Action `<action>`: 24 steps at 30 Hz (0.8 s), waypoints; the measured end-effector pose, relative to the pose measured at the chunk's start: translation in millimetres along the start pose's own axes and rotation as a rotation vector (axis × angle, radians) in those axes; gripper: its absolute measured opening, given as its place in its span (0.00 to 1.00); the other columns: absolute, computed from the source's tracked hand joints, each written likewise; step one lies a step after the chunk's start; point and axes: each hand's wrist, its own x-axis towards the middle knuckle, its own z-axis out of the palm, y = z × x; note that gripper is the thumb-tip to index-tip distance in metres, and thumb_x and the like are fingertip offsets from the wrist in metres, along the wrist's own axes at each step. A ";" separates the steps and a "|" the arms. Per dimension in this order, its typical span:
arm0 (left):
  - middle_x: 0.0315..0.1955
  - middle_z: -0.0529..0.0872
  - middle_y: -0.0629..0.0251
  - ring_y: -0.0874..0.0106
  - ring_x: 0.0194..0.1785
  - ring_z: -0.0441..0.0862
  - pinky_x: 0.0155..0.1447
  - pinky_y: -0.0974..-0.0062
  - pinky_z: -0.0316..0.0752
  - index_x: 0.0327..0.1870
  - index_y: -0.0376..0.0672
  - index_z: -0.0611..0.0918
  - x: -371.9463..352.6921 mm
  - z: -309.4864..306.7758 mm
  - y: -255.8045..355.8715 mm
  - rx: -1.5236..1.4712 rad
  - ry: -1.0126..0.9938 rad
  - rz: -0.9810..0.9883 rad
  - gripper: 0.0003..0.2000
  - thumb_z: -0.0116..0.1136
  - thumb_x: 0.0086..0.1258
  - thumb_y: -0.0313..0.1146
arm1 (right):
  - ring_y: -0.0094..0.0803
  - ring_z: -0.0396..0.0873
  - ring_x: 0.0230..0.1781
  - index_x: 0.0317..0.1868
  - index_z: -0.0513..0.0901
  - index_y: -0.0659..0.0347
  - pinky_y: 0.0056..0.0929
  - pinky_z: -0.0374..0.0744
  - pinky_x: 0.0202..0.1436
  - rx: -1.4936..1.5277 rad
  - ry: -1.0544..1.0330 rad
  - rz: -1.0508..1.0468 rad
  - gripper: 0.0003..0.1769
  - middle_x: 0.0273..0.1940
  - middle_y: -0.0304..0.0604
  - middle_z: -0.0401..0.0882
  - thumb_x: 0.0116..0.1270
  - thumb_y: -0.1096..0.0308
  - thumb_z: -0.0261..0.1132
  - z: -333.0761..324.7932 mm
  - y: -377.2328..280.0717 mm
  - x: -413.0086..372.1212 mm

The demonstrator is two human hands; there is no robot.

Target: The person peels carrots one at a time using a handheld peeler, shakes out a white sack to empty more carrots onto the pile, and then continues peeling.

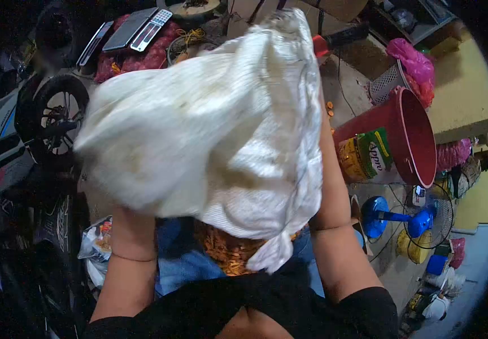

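A large white woven sack [244, 124] is spread out in the air in front of me, its left side smeared by motion. My left forearm [134, 237] goes up behind its lower left part, and my left hand is hidden there. Along the sack's right edge runs my right forearm [331, 209]; that hand is hidden behind the cloth too. A twisted white corner [272, 254] hangs down toward my lap. Beneath the sack, between my legs in blue jeans, lies a heap of orange-brown pieces [227, 251], partly covered.
To the right, a red bucket [368, 121] lies tilted beside a yellow-green packet [365, 155] and a blue fan [393, 216]. A motorcycle wheel [57, 118] stands left. Scales [136, 31] rest on red net bags [156, 53]. A plastic bag [97, 243] sits by my left arm.
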 end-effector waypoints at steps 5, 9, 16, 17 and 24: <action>0.53 0.57 0.56 0.68 0.58 0.52 0.59 0.70 0.48 0.53 0.41 0.58 7.3 -18.2 -41.2 0.843 -0.248 0.044 0.32 0.58 0.44 0.36 | 0.23 0.72 0.27 0.32 0.74 0.65 0.18 0.70 0.31 0.006 0.292 0.199 0.08 0.28 0.37 0.74 0.52 0.70 0.53 -52.1 21.4 -33.9; 0.59 0.38 0.54 0.59 0.62 0.39 0.60 0.58 0.40 0.60 0.47 0.42 -12.4 -49.7 -108.1 1.385 -0.669 -0.494 0.44 0.57 0.45 0.45 | 0.24 0.72 0.28 0.31 0.74 0.65 0.18 0.70 0.30 0.058 0.475 0.371 0.08 0.28 0.37 0.74 0.51 0.70 0.54 -91.8 17.5 -75.3; 0.55 0.58 0.55 0.66 0.58 0.56 0.57 0.61 0.52 0.55 0.43 0.59 -43.7 -55.1 -206.3 1.458 -0.807 -0.054 0.26 0.49 0.54 0.36 | 0.22 0.70 0.31 0.37 0.71 0.66 0.20 0.69 0.34 0.078 0.328 0.346 0.13 0.32 0.38 0.72 0.51 0.71 0.52 -58.3 -6.7 -121.2; 0.55 0.58 0.55 0.66 0.58 0.56 0.57 0.61 0.52 0.55 0.43 0.59 -42.7 -60.2 -218.9 1.455 -0.818 -0.049 0.26 0.49 0.54 0.36 | 0.21 0.70 0.29 0.37 0.71 0.66 0.18 0.68 0.31 0.061 0.344 0.351 0.13 0.30 0.37 0.72 0.51 0.71 0.52 -57.0 -5.5 -124.0; 0.25 0.78 0.67 0.76 0.27 0.76 0.29 0.79 0.73 0.31 0.37 0.76 13.3 -45.6 -193.1 0.490 -0.044 -0.138 0.13 0.40 0.60 0.36 | 0.19 0.68 0.21 0.39 0.71 0.66 0.16 0.66 0.23 -0.094 0.383 0.430 0.13 0.24 0.34 0.71 0.54 0.68 0.52 -110.2 16.0 -138.6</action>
